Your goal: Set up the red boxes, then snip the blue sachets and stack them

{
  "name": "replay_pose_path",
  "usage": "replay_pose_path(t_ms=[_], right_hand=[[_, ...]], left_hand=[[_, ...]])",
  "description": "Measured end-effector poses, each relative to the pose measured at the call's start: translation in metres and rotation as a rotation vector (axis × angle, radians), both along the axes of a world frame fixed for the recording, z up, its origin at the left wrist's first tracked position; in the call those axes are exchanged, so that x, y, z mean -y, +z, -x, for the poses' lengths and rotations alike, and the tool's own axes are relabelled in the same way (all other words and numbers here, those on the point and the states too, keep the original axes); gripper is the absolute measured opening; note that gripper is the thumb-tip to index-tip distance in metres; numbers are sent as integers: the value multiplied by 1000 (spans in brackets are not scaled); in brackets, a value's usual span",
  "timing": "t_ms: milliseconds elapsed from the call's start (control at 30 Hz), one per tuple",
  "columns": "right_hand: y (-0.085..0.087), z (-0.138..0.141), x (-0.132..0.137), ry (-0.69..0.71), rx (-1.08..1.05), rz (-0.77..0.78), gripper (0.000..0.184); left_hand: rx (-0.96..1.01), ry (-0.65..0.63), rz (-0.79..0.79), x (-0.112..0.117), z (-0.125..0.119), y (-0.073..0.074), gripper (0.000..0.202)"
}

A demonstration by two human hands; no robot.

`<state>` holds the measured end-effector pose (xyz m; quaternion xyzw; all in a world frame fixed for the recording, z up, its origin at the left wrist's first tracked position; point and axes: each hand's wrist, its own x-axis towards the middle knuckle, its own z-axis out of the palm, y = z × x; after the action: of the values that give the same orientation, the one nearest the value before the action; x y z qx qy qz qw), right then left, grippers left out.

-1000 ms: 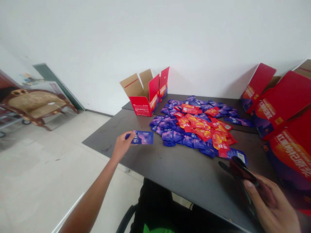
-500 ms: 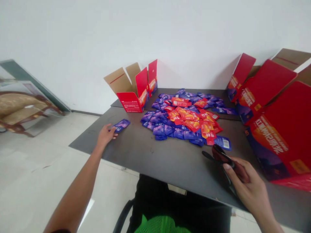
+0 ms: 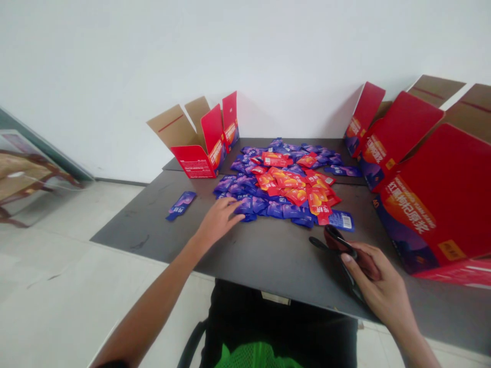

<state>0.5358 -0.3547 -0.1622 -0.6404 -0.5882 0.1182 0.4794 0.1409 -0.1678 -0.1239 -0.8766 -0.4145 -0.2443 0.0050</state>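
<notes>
My left hand (image 3: 219,221) reaches over the table with its fingers apart and nothing in them. Its fingertips are at the near left edge of a heap of purple sachets (image 3: 274,209); whether they touch one I cannot tell. Red-orange sachets (image 3: 295,180) lie on top of that heap. To the left of the hand, a single purple sachet (image 3: 181,205) lies flat by itself. My right hand (image 3: 378,283) is closed around dark sunglasses (image 3: 334,238), held low over the near right of the table with the frame pointing toward the heap.
An open red carton (image 3: 195,162) stands at the table's back left. Larger red cartons (image 3: 433,204) with raised flaps line the right side. The grey table (image 3: 249,260) backs onto a white wall (image 3: 268,61). A wooden-framed seat (image 3: 23,181) stands on the floor at far left.
My left hand has let go of the lone purple sachet, which stays on the table, and moved right to the heap. My right hand still holds the sunglasses. The view has turned slightly right.
</notes>
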Motion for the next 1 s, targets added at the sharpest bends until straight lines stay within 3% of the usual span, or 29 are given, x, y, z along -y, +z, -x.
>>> replay_pose_path(t_ms=[100,200,633,833,1000], right_hand=[[-1,-1,1,21,-36,13,38],[-2,-2,0,26,-28,9,37],[6,3,-1,39,-7,-20,34],[6,2,-1,34,-21,-28,35],[6,3,-1,37,-43,-4,37]], left_hand=[[-50,-70,61,-18,-14,-7,53],[-86,-100,109,-29,-11,-8,56],[-295,-144,262,-42,9,12,57],[-350,-74,186,-26,7,12,57],[-257,-25,20,-8,3,5,48]])
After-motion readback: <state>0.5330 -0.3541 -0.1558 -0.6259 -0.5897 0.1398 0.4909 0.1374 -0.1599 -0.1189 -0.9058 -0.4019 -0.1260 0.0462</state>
